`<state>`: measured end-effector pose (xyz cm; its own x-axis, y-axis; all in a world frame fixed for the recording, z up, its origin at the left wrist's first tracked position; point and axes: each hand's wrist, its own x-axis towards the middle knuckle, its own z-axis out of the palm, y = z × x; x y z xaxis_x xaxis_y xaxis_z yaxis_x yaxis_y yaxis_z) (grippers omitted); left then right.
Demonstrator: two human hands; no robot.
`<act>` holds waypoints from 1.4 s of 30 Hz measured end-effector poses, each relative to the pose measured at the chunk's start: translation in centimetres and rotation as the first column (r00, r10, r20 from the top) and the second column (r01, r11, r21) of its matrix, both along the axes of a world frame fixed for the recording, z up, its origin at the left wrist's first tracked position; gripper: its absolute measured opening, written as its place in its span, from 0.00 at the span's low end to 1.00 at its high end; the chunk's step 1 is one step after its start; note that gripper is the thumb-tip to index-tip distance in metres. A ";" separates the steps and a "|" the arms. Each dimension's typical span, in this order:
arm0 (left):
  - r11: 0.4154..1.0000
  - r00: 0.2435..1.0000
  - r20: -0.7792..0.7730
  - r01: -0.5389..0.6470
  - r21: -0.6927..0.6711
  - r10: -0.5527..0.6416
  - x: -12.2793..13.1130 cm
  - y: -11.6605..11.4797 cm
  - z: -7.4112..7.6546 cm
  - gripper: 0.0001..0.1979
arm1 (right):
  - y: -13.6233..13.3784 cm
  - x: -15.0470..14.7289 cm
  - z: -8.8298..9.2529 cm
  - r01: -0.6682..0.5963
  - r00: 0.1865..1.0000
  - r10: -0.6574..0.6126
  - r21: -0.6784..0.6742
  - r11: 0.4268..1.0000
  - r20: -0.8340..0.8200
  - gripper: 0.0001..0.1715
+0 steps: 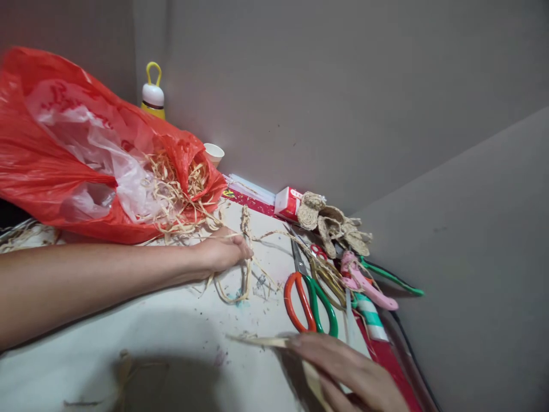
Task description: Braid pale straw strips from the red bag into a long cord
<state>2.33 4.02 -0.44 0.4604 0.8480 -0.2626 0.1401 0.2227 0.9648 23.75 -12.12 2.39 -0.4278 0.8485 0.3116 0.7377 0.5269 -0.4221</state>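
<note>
A straw braid [246,226] lies on the desk [150,343], just right of the bag's mouth. The left hand [225,252] reaches across to it, its grip closed narrowly on the braid's middle. Near the lower edge, the right hand [351,372] holds a flat straw strip [261,341] pinched in its grip, pointing left. Scissors [311,303] lie between the hands. A red bag [64,154] spills loose straw; behind it stand a bottle [153,94] and a cup [213,153].
</note>
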 end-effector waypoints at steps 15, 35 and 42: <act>0.999 0.999 -0.042 -0.006 0.035 0.007 0.0 0.0 0.0 0.08 | 2.5 -4.4 0.7 0.005 0.974 -0.003 -0.010 1.000 0.225 0.11; 0.999 0.998 -0.053 -0.034 0.010 0.034 -0.1 -0.1 0.2 0.07 | 7.8 -4.7 0.7 0.196 0.800 -0.491 -0.624 0.756 -0.344 0.15; 1.000 1.000 -0.017 -0.021 -0.017 0.021 -0.2 -0.3 0.5 0.08 | 11.2 -6.3 -0.6 0.148 0.769 -0.446 -0.551 0.822 -0.459 0.14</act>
<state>2.16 3.73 0.10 0.4381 0.8528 -0.2843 0.1511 0.2419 0.9585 17.46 -0.91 1.75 -0.0095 0.9985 -0.0536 0.3821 -0.0459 -0.9230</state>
